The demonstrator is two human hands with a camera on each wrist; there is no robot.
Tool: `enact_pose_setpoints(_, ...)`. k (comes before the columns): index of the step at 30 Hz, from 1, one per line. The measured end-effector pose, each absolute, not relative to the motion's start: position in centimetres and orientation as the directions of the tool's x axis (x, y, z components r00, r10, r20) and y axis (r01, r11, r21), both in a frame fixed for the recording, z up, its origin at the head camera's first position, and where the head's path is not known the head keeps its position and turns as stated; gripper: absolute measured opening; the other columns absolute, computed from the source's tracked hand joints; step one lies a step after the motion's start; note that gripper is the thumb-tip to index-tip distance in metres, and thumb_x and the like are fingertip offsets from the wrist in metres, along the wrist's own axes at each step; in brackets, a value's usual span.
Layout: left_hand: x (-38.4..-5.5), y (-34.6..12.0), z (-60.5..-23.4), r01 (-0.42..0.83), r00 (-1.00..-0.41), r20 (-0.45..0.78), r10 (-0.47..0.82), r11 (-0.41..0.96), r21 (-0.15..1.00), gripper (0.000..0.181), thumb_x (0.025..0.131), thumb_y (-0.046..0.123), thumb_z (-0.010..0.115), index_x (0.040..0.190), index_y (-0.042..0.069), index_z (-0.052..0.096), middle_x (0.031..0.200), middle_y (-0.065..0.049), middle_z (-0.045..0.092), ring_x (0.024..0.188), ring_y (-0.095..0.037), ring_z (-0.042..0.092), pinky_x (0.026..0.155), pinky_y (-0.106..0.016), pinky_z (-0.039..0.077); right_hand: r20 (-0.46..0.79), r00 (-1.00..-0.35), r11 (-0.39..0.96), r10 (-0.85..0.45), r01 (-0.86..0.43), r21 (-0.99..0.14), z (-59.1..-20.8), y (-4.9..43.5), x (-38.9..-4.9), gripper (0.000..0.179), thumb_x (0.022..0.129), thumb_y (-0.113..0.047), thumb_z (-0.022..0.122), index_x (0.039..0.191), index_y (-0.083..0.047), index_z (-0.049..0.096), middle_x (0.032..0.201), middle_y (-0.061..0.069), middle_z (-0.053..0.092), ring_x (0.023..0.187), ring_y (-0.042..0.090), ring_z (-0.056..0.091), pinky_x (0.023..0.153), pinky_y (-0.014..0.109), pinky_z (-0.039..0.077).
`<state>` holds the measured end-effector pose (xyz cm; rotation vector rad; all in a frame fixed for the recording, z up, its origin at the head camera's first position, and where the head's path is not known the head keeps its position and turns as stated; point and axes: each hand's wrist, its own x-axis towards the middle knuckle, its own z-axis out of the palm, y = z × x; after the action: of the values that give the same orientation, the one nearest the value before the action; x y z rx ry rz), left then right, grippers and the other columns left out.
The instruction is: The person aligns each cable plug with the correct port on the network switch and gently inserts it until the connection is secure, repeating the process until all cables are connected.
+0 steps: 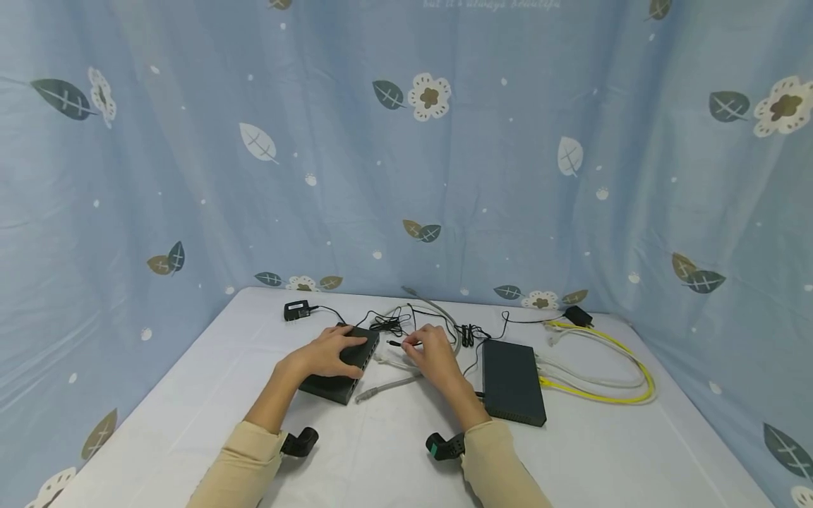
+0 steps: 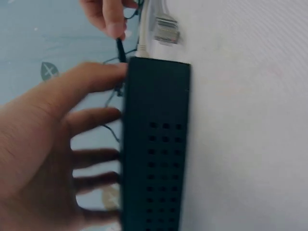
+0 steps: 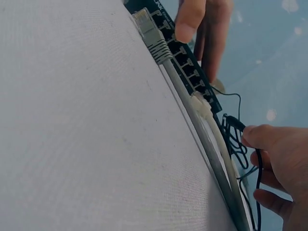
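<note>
A person in beige sleeves worked with both hands at a white-covered table [image 1: 375, 466] before a blue curtain [image 1: 343, 183] printed with leaves and flowers. On the left, a black network switch [image 1: 330, 388] lay flat, its row of Ethernet ports facing right. The left hand [image 1: 327, 353] rested on top of it, fingers spread and fairly straight. The right hand [image 1: 435, 353] pinched a black barrel power plug [image 3: 236, 123] between thumb and fingers, just beyond the far end of the port side, its tip pointing towards the switch. A grey Ethernet connector [image 1: 367, 395] and a white Ethernet connector [image 3: 201, 106] lay close to the ports. Behind the hands sat a bundled black cord [image 1: 390, 323], and at the far left a black power adapter [image 1: 296, 310]. On the right stood a second network switch [image 1: 513, 381], with white cables [image 1: 591, 383] and a yellow cable [image 1: 612, 400] looping from its right side.
</note>
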<state>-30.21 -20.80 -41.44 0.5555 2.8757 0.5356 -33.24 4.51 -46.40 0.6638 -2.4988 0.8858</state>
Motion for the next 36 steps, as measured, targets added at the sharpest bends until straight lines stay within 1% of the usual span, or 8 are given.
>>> enact_pose_setpoints(4,-29.2,-20.2,-40.3,0.246,-0.941,-0.149,0.303,0.917,0.315,0.077,0.081,0.048,0.076,0.146,0.016,0.049,0.157,-0.025,0.03,0.142,-0.051,0.027,0.104,-0.072,0.033,0.534,-0.797,0.689,-0.283,-0.556,-0.465,-46.3,4.5,-33.2,0.007,0.087,-0.023,0.075,0.085,-0.016,0.078,0.087,-0.001,0.068,0.087,0.018,0.056,0.078,0.035,0.047)
enact_pose_setpoints(6,-28.7,-19.9,-39.9,0.203,-0.95,-0.174,0.261,0.934,0.293,0.078,0.081,0.05,0.075,0.146,0.017,0.049,0.157,-0.025,0.029,0.141,-0.054,0.027,0.102,-0.074,0.032,0.531,-0.799,0.687,-0.282,-0.554,-0.47,-46.3,4.5,-33.1,0.007,0.087,-0.023,0.075,0.085,-0.016,0.078,0.087,-0.001,0.068,0.086,0.017,0.056,0.077,0.034,0.047)
enact_pose_setpoints(9,-28.3,-19.8,-39.7,0.172,-0.953,-0.196,0.23,0.947,0.272,0.079,0.081,0.051,0.075,0.147,0.017,0.048,0.156,-0.026,0.03,0.138,-0.06,0.028,0.101,-0.076,0.031,0.525,-0.8,0.688,-0.29,-0.556,-0.467,-46.3,4.5,-33.0,0.007,0.087,-0.022,0.075,0.085,-0.016,0.078,0.086,-0.002,0.069,0.086,0.017,0.057,0.076,0.033,0.047)
enact_pose_setpoints(12,-28.3,-19.9,-39.9,0.18,-0.952,-0.195,0.237,0.946,0.268,0.08,0.08,0.052,0.075,0.146,0.017,0.048,0.155,-0.026,0.032,0.136,-0.061,0.029,0.101,-0.076,0.03,0.513,-0.803,0.697,-0.302,-0.553,-0.456,-46.4,4.3,-33.0,0.008,0.088,-0.023,0.073,0.086,-0.017,0.078,0.086,-0.003,0.069,0.085,0.015,0.057,0.076,0.031,0.047)
enact_pose_setpoints(17,-29.1,-20.2,-40.5,0.207,-0.949,-0.17,0.267,0.929,0.305,0.078,0.079,0.051,0.076,0.145,0.019,0.051,0.156,-0.025,0.032,0.139,-0.058,0.029,0.103,-0.074,0.031,0.487,-0.82,0.72,-0.301,-0.53,-0.448,-46.3,4.2,-32.9,0.008,0.088,-0.021,0.072,0.084,-0.018,0.078,0.085,-0.004,0.068,0.082,0.014,0.054,0.073,0.028,0.046)
enact_pose_setpoints(25,-30.1,-20.5,-41.0,0.243,-0.942,-0.148,0.301,0.916,0.32,0.075,0.079,0.052,0.077,0.143,0.021,0.053,0.156,-0.027,0.032,0.138,-0.059,0.028,0.105,-0.073,0.03,0.477,-0.827,0.728,-0.299,-0.52,-0.447,-46.1,4.1,-32.8,0.007,0.088,-0.019,0.072,0.084,-0.017,0.078,0.085,-0.003,0.068,0.082,0.015,0.055,0.074,0.03,0.047)
enact_pose_setpoints(36,-29.7,-20.5,-41.0,0.239,-0.942,-0.15,0.299,0.915,0.325,0.076,0.079,0.051,0.076,0.144,0.02,0.052,0.155,-0.028,0.031,0.138,-0.06,0.028,0.104,-0.073,0.031,0.462,-0.83,0.724,-0.312,-0.523,-0.451,-46.4,3.9,-32.8,0.009,0.09,-0.022,0.071,0.086,-0.018,0.078,0.087,-0.003,0.069,0.085,0.015,0.057,0.075,0.031,0.049)
